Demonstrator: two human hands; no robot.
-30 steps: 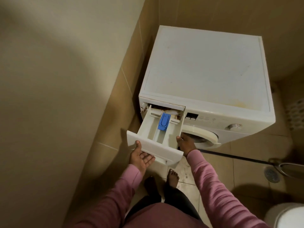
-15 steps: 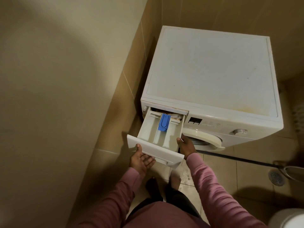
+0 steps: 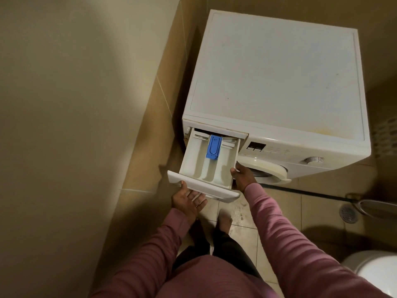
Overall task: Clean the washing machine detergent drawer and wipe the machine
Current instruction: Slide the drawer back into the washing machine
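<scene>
Detergent drawer (image 3: 209, 166): white plastic, three troughs, blue siphon cap (image 3: 213, 147) over the middle one. It is drawn far out of its slot at the top left corner of the washing machine (image 3: 277, 72) front, rear end at the slot mouth, front panel tilted slightly down. Left hand (image 3: 189, 201) is palm up beneath the front panel, fingers straight and spread, thumb against the panel's edge: supporting, not clasping. Right hand (image 3: 243, 176) is at the drawer's right side wall, thumb by the rim; its fingers are hidden under the drawer, so I cannot tell whether they grip. Judgement: drawer light, stiff, thin-walled, likely slick with residue, may drip. Best held by both side walls, or panel plus underside, and kept level. The cap probably lifts off, so no pulling there. Round door (image 3: 268, 168) and dial (image 3: 313, 159) lie along the front to the right; the machine top shows yellowish staining near its front right corner.
</scene>
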